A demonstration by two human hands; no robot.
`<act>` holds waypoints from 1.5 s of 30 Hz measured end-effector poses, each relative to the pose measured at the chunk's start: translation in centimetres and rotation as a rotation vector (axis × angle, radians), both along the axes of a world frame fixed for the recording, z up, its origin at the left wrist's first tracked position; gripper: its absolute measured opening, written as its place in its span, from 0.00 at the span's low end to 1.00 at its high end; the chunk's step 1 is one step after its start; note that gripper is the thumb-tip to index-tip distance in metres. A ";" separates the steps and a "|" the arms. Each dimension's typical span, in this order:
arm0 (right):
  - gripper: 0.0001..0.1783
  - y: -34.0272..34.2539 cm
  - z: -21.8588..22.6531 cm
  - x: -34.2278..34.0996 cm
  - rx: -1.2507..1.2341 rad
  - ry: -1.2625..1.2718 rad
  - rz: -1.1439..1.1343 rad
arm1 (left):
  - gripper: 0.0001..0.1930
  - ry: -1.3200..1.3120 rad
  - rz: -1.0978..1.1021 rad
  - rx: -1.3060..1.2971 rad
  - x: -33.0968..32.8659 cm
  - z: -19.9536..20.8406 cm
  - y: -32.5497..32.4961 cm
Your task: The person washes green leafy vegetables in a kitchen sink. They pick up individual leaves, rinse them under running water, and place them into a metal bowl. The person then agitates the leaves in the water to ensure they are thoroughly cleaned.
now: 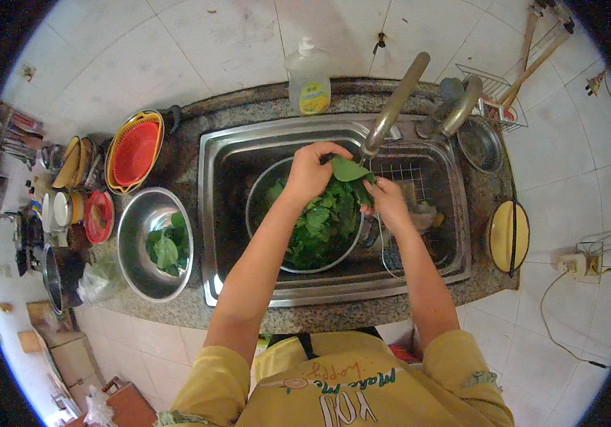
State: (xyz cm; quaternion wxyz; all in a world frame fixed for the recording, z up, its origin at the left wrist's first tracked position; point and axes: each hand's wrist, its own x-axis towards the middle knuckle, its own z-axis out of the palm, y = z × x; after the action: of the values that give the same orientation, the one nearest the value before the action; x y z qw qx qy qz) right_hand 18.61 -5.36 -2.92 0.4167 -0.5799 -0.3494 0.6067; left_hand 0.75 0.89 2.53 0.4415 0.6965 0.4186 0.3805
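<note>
Over the sink, just below the tap's mouth, my left hand (309, 171) pinches a green leaf (350, 170). My right hand (389, 202) has its fingers closed on the same leaf's right side. Beneath both hands, a round metal basin (250, 217) stands in the sink, heaped with leafy greens (319, 222). To the left on the counter is a steel bowl (133, 249) with several picked leaves (168, 249) in it. My fingertips are partly hidden by the leaf.
The curved tap (398, 99) reaches over the steel sink (209, 185). A soap bottle (308, 78) stands behind it. Red and yellow baskets (134, 153) sit at the left; a wire rack (419, 178) lies in the sink's right part. A yellow oval object (509, 235) lies at the right edge.
</note>
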 end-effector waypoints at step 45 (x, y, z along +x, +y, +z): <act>0.18 -2.4 2.9 2.7 0.172 0.338 -0.119 | 0.08 -0.222 0.192 -0.510 0.2 -3.1 -0.3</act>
State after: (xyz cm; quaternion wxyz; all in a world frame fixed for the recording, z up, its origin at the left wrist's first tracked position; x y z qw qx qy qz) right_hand 21.27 -7.79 -0.06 0.5527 -0.4516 -0.2900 0.6376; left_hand 1.00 0.62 -0.61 0.6074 0.4745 0.5139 0.3767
